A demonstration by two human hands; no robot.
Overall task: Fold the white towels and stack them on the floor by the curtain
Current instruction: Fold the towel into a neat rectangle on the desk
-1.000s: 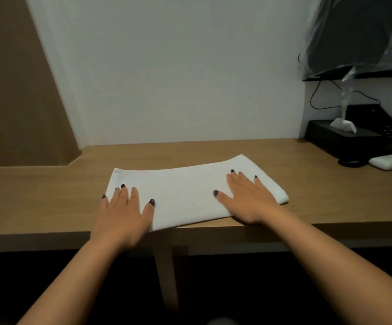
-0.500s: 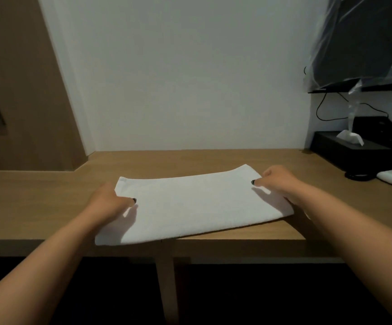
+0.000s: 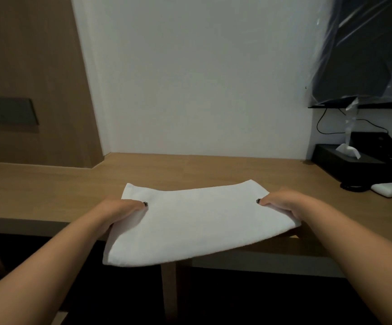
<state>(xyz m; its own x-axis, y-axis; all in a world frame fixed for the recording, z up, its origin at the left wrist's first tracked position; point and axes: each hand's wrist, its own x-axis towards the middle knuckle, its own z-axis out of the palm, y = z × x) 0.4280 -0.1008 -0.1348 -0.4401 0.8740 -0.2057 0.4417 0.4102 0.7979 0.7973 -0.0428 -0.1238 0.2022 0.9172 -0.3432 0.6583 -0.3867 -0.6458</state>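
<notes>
At the near edge of the worktop (image 3: 49, 184): one folded white towel (image 3: 195, 221), its front overhanging the edge. Your left hand (image 3: 119, 208) and right hand (image 3: 281, 202) pinch its two short sides. Step in hand: likely lifting the finished fold. Next move calls for carrying it level to the floor stack, not in view.

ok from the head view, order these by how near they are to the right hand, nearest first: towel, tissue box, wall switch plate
1. Towel: held in the right hand at its right edge.
2. Tissue box: right, back of the desk.
3. Wall switch plate: far left, on the wood panel.
</notes>
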